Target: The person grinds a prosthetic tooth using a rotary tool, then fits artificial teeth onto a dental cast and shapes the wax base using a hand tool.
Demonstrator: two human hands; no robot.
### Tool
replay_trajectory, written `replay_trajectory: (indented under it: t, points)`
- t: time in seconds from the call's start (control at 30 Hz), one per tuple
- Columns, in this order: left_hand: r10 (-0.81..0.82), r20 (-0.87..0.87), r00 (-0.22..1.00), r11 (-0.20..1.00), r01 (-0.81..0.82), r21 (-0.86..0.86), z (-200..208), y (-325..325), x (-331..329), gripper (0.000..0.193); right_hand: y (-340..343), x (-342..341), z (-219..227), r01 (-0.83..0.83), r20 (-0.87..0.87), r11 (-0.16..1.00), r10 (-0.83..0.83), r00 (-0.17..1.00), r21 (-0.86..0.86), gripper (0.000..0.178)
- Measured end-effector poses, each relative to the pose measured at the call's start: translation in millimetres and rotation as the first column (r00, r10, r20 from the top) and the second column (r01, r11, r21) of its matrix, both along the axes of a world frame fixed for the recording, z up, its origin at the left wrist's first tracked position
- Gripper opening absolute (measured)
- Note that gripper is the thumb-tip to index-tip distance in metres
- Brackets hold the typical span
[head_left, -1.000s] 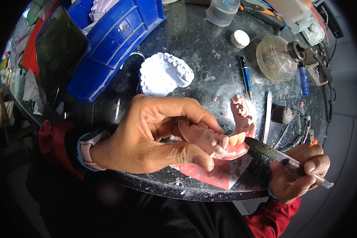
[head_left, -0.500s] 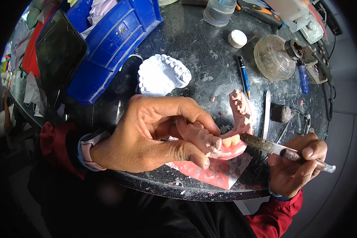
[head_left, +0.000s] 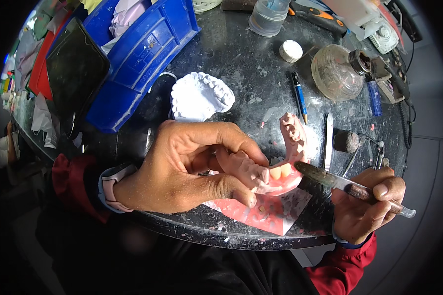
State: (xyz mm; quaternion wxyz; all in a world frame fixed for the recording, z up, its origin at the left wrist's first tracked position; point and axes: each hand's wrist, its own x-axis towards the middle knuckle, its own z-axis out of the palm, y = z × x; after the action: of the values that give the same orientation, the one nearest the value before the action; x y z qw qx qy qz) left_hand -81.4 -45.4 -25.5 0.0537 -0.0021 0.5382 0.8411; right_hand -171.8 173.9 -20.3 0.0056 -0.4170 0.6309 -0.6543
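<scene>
Between the thumb and fingers of my left hand [head_left: 197,167] is a pinkish dental cast [head_left: 294,140], a curved arch of teeth with pink wax along its front. Two yellowish false teeth [head_left: 281,171] sit in that wax. A wax knife [head_left: 330,180] with a dark-stained blade is gripped in my right hand [head_left: 369,204]. Its tip lies at the cast, just right of the false teeth; whether it touches the wax I cannot tell. Under the cast, a pink wax sheet [head_left: 275,216] rests at the table's front edge. A white plaster cast [head_left: 199,98] stands beyond my left hand.
Blue bins [head_left: 142,59] and a dark panel [head_left: 76,73] take up the far left. Rightward lie a blue pencil [head_left: 300,98], a metal tool [head_left: 328,140], a glass burner [head_left: 337,73], a white cap [head_left: 291,51] and a clear jar [head_left: 268,18]. The dark table [head_left: 221,44] has a curved edge.
The knife tip has shifted slightly left and up against the cast. My left hand and the cast have moved a little left. The whole view has shifted slightly.
</scene>
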Motion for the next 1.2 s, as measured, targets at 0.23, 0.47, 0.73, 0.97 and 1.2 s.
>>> replay_trajectory:
  t: [0.23,0.47,0.73,0.97,1.2]
  points:
    - [0.117,-0.027,0.993,0.985,-0.120,-0.121,5,0,-2,0.033,9,-12,-2,0.213,-0.337,0.975,-0.179,0.924,0.065,0.026]
    - [0.171,-0.287,0.942,0.913,-0.261,-0.312,13,-9,6,0.033,-12,-27,4,0.339,-0.681,0.758,0.183,0.709,0.558,0.025]
    - [0.078,-0.122,0.989,0.932,-0.116,-0.343,16,-23,23,0.044,-12,-13,23,0.221,-0.473,0.664,0.224,0.852,0.714,0.031]
    - [0.043,-0.016,0.999,0.922,-0.046,-0.384,22,-23,27,0.054,-25,24,18,-0.015,-0.291,0.598,0.412,0.863,0.801,0.025]
    - [0.064,-0.080,0.995,0.949,-0.086,-0.303,21,-16,29,0.053,-30,29,16,0.035,-0.342,0.566,0.448,0.826,0.824,0.024]
